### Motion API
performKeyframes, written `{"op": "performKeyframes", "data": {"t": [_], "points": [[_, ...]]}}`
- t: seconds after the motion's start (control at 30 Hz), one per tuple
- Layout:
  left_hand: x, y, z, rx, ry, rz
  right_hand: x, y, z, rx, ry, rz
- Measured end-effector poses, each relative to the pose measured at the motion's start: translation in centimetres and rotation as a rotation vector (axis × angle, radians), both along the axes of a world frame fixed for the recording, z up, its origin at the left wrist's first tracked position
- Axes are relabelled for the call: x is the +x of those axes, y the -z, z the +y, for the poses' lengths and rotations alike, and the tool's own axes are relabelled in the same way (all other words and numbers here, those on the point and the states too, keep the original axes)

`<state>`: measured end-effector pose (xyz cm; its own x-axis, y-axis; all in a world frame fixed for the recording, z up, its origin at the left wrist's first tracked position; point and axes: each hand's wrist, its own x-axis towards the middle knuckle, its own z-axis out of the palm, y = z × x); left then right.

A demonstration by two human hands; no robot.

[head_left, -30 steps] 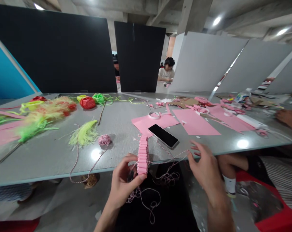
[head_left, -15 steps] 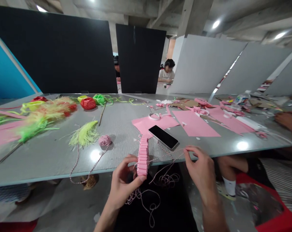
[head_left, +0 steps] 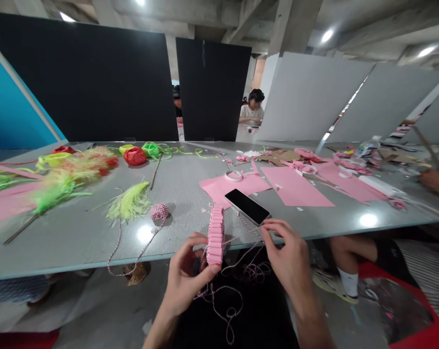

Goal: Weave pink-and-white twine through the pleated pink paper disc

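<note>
While clenched in the left hand, a ribbed pink paper strip, twisted pink-and-white twine pinched in the right hand

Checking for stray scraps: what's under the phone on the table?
The black smartphone lies with its upper end over a pink paper sheet and its lower end over the grey tabletop. Whatever is directly beneath it is covered.

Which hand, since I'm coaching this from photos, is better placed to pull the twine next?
Probably the right hand: its fingers sit at the pink-and-white twine, which runs from the folded pink paper strip, while the left hand is busy gripping that strip.
</note>
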<state>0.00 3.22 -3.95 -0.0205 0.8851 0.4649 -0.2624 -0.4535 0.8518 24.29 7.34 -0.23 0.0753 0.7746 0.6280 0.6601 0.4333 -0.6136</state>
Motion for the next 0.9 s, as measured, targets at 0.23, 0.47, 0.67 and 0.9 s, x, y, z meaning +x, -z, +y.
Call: {"op": "performKeyframes", "data": {"t": [0.23,0.47,0.67,0.9], "points": [[0.7,-0.1,-0.1,0.017,0.047,0.022,-2.6,-1.8,-2.3,-0.115,-0.395,0.015],[0.2,-0.1,-0.1,-0.006,0.014,0.047,-0.3,0.1,-0.6,-0.092,-0.190,0.054],[0.4,-0.2,0.0,-0.004,0.025,-0.002,1.1,-0.2,0.1,-0.107,-0.127,0.003],[1.0,-0.3,-0.2,0.017,0.058,0.065,-2.9,-1.5,-2.5,-0.038,-0.477,0.073]]}}
